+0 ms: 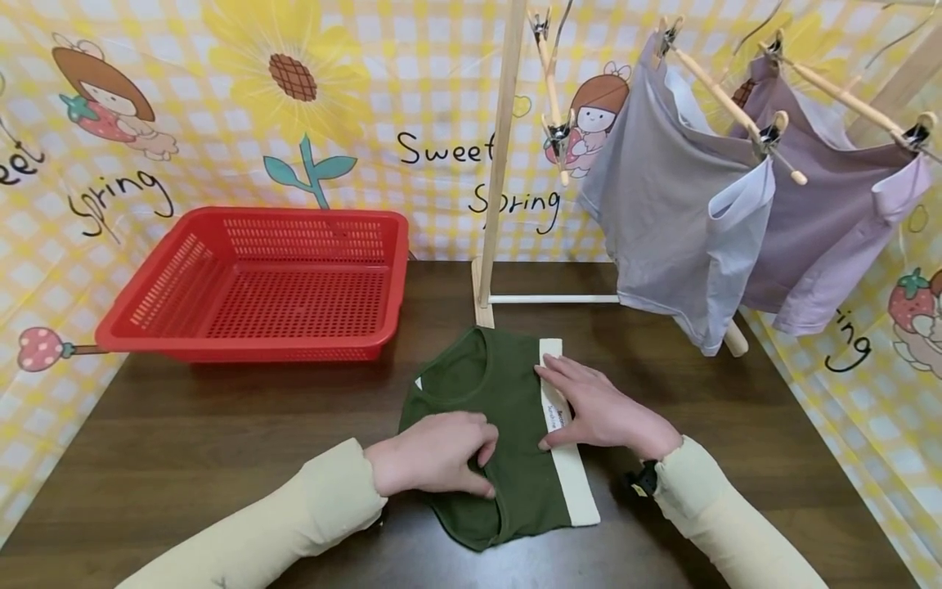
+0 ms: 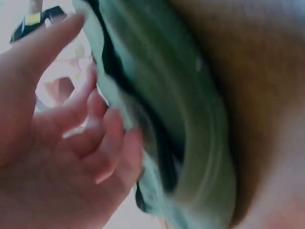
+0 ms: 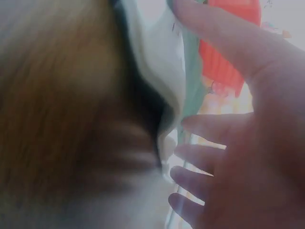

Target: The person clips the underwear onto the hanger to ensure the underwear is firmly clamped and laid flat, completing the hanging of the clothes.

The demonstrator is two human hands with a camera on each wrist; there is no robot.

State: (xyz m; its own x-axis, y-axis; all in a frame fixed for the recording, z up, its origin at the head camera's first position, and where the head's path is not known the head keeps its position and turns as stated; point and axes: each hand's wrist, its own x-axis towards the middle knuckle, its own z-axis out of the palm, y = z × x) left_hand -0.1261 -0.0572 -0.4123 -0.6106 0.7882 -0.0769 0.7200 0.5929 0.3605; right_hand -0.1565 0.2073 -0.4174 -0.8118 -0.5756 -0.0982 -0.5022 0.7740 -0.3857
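A pair of dark green briefs [image 1: 518,442] with a cream waistband [image 1: 576,483] lies flat on the brown table, the waistband toward the right. My left hand [image 1: 445,454] is over the leg-opening side, its fingers loosely bent and thumb apart. In the left wrist view, the green cloth [image 2: 157,95] runs beside those fingers, none of them pinching it. Across the waistband lies my right hand [image 1: 599,405], fingers spread and fingertips at the cloth. The right wrist view shows its nearly straight fingers along the cream band [image 3: 159,57].
A red plastic basket [image 1: 294,343] stands at the back left. At the back right, grey briefs [image 1: 670,188] and mauve briefs [image 1: 809,213] hang from clip hangers on a wooden rack [image 1: 500,164]. A bare clip hanger [image 1: 552,90] hangs beside them.
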